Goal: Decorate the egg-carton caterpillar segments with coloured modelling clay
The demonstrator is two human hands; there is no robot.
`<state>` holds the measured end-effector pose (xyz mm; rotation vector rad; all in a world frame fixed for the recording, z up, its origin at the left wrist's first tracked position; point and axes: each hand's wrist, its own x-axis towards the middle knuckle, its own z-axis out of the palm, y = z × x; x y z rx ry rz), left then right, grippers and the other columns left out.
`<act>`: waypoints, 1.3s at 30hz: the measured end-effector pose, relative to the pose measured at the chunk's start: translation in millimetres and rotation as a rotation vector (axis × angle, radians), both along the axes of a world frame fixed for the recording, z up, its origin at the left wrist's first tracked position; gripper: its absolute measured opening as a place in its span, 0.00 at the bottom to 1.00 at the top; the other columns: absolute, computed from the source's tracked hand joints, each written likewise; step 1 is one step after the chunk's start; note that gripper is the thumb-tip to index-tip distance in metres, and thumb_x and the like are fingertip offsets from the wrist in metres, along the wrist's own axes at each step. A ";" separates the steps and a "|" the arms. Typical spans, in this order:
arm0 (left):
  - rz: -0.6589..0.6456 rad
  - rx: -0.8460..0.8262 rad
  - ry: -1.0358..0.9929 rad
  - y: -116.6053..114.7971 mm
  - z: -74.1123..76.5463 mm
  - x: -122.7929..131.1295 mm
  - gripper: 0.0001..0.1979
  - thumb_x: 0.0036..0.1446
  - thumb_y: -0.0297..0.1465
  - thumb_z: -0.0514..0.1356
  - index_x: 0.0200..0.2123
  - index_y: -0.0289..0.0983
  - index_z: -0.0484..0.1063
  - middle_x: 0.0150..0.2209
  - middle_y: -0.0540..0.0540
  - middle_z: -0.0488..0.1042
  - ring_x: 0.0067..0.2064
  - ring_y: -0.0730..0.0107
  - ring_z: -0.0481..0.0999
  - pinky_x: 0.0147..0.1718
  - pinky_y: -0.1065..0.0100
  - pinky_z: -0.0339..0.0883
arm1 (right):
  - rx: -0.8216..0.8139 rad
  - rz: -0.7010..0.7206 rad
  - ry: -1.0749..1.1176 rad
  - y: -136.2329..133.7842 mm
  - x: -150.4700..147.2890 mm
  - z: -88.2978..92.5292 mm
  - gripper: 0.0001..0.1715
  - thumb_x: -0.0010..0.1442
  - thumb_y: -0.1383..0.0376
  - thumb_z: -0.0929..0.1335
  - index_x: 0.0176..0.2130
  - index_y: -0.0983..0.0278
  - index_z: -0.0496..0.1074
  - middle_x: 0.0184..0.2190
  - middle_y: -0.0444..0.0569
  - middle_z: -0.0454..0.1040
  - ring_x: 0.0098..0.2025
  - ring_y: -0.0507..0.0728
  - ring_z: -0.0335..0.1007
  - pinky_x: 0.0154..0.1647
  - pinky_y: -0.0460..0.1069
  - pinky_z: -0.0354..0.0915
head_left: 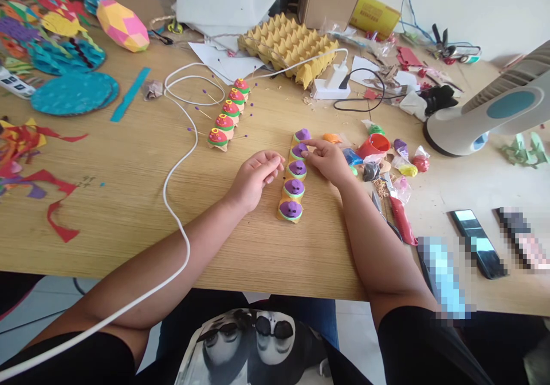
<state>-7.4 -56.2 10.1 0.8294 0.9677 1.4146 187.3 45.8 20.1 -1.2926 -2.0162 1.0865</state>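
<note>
A row of egg-carton cups topped with purple and green clay (294, 176) lies in the middle of the wooden table (129, 201). My right hand (329, 158) pinches at the second cup from the far end, fingers pressed together on its purple top. Left of the row, my left hand (253, 179) rests on the table with fingers loosely curled, its fingertips close to the middle cups; I see nothing in it. A second carton row with red, green and yellow tops and purple pins (229, 114) lies farther back to the left.
Small clay bags and a red cup (376, 144) sit right of the row, with a red knife (401, 219) and phones (479, 243) nearer. A white fan (494, 110), a yellow egg tray (287, 46), a charger with white cable (176, 161) and paper crafts (73, 93) surround the area.
</note>
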 end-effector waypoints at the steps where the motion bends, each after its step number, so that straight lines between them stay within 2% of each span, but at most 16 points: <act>1: -0.001 -0.002 -0.002 0.0 0.3 0.0 0.09 0.55 0.36 0.67 0.34 0.36 0.75 0.31 0.49 0.72 0.27 0.80 0.64 0.23 0.75 0.55 | -0.010 0.006 -0.006 -0.2 0.5 0.5 0.27 0.61 0.50 0.71 0.54 0.63 0.77 0.18 0.37 0.51 0.23 0.50 0.44 0.26 0.49 0.45; 4: -0.001 0.000 -0.007 -0.1 1.2 0.0 0.09 0.55 0.36 0.67 0.34 0.35 0.75 0.31 0.49 0.72 0.27 0.80 0.64 0.23 0.76 0.55 | -0.024 -0.002 -0.004 0.4 1.4 0.0 0.28 0.62 0.48 0.69 0.53 0.63 0.78 0.19 0.38 0.53 0.23 0.50 0.45 0.27 0.49 0.47; 9: 0.008 -0.012 -0.009 -0.4 2.3 0.6 0.09 0.55 0.35 0.67 0.33 0.36 0.75 0.31 0.49 0.72 0.27 0.80 0.64 0.23 0.76 0.55 | -0.003 -0.041 0.055 1.8 -1.6 -2.2 0.26 0.60 0.48 0.70 0.49 0.63 0.78 0.23 0.42 0.64 0.27 0.52 0.54 0.30 0.49 0.54; 16: 0.007 -0.007 -0.005 -0.6 1.8 0.3 0.09 0.55 0.36 0.67 0.33 0.36 0.75 0.30 0.49 0.72 0.27 0.80 0.65 0.23 0.75 0.55 | -0.035 -0.091 0.087 -2.0 -6.9 0.7 0.21 0.60 0.55 0.70 0.47 0.65 0.79 0.22 0.40 0.61 0.25 0.50 0.52 0.29 0.48 0.52; 21: 0.014 -0.014 -0.008 -0.3 1.7 -0.2 0.10 0.54 0.36 0.68 0.33 0.36 0.75 0.30 0.49 0.72 0.27 0.80 0.65 0.23 0.75 0.55 | -0.019 -0.082 0.085 0.2 -4.7 -1.3 0.22 0.60 0.54 0.70 0.48 0.65 0.79 0.25 0.43 0.66 0.28 0.51 0.57 0.30 0.47 0.54; 25: 0.010 -0.015 -0.022 -0.1 1.6 -0.7 0.09 0.54 0.35 0.68 0.33 0.36 0.75 0.30 0.49 0.72 0.28 0.80 0.65 0.23 0.76 0.55 | -0.071 0.007 0.052 3.3 3.5 -3.0 0.28 0.62 0.48 0.69 0.53 0.63 0.78 0.22 0.40 0.61 0.25 0.50 0.51 0.27 0.47 0.52; 30: 0.007 -0.011 -0.019 -0.2 0.9 -0.7 0.09 0.55 0.35 0.67 0.33 0.36 0.75 0.30 0.49 0.72 0.27 0.79 0.65 0.23 0.75 0.55 | -0.019 0.054 -0.003 5.6 8.8 -4.4 0.36 0.59 0.41 0.70 0.56 0.62 0.77 0.20 0.39 0.54 0.24 0.50 0.47 0.26 0.48 0.49; 34: 0.015 -0.024 -0.015 -0.3 1.9 -0.4 0.09 0.54 0.35 0.68 0.33 0.36 0.74 0.30 0.49 0.72 0.27 0.80 0.65 0.23 0.75 0.55 | 0.004 0.031 -0.011 5.9 6.4 -5.4 0.34 0.59 0.43 0.71 0.54 0.62 0.78 0.19 0.38 0.50 0.23 0.50 0.43 0.26 0.48 0.47; 39: 0.011 -0.024 -0.021 -0.2 2.6 -0.2 0.09 0.54 0.34 0.68 0.33 0.36 0.74 0.30 0.49 0.72 0.27 0.80 0.65 0.23 0.76 0.55 | 0.001 0.018 -0.010 5.3 5.2 -4.5 0.31 0.60 0.46 0.71 0.53 0.63 0.79 0.19 0.38 0.50 0.23 0.49 0.42 0.26 0.49 0.45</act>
